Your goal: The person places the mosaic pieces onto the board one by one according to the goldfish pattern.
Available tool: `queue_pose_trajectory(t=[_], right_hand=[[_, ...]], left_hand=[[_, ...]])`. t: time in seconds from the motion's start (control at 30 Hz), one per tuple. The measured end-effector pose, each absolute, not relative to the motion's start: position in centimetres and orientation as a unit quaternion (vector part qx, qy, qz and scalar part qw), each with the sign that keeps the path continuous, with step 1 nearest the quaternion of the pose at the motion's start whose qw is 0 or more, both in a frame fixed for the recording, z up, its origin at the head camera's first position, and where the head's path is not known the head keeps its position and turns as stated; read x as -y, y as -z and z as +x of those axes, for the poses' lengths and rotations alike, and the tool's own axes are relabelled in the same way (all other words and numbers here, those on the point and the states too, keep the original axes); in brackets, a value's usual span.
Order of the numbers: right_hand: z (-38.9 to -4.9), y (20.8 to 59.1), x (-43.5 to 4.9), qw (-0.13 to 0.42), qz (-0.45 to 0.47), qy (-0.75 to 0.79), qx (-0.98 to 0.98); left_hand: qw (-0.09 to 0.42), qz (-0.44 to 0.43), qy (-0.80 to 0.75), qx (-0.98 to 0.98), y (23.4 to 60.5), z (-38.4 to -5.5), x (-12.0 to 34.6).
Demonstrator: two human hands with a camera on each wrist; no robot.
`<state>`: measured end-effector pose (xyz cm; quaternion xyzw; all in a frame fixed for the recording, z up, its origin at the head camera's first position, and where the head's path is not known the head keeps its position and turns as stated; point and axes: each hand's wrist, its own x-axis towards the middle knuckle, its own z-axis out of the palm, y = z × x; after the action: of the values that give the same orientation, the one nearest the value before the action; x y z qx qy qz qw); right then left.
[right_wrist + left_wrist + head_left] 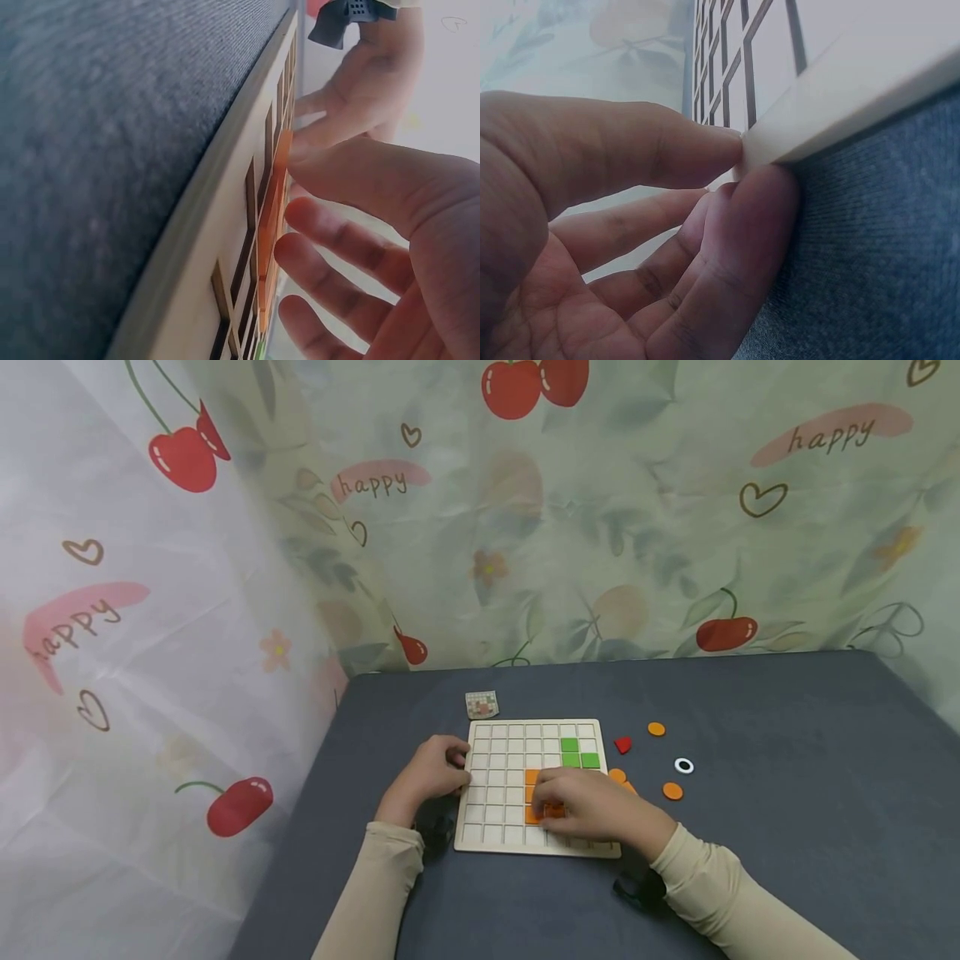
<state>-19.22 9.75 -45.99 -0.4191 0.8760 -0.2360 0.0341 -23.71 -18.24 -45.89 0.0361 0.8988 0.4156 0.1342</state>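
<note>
Left hand [429,774]: grasping, thumb on the rim and forefinger against the edge of a square, pale wooden board [491,814] divided into a grid of square cells; position, 9 o'clock on that board. Right hand [592,803]: reaching in from 4 o'clock, fingers bent over flat, bright orange square-celled pieces [531,794] at the board's middle, thumb touching the orange in the right wrist view; whether it pinches one, cannot tell. Board: lying at the centre of the table, between the hands; cells at 9 o'clock bare, lower right part hidden under the right hand. Green squares [572,759], three, flat, forming an L, set in the grid at 1 to 2 o'clock. Off the board, clock positions taken from its centre: small printed card [482,704] with a grid pattern, just beyond the far edge at 11 o'clock; small red heart-shaped piece [623,744], 2 o'clock, near the rim; orange round disc [656,728], 2 o'clock, farther out; white ring with a dark centre [683,766], 3 o'clock; second orange disc [672,791], also 3 o'clock; third orange disc [617,775], 3 o'clock, close beside the right hand, partly hidden. Sleeves [375,885], cream, one per arm. Table [810,827]: dark blue-grey covering. Backdrop [570,543]: pale curtain printed with cherries, leaves, hearts and "happy".
</note>
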Motion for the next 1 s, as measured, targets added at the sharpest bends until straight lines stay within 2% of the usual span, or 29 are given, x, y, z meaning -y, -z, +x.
queue_pose_trajectory(t=[0.6, 0.8, 1.0], right_hand=[[-19.2, 46.0, -9.1, 0.025, -0.414, 0.214, -0.885], [-19.5, 45.8, -10.7, 0.034, -0.408, 0.222, -0.885], [-20.0, 45.1, -13.8, 0.053, -0.360, 0.243, -0.899]], left_hand=[[0.132, 0.040, -0.412, -0.901, 46.1, -23.8, 18.4], [0.133, 0.040, -0.413, -0.900, 46.1, -23.8, 18.4], [0.134, 0.038, -0.414, -0.900, 45.9, -23.8, 18.4]])
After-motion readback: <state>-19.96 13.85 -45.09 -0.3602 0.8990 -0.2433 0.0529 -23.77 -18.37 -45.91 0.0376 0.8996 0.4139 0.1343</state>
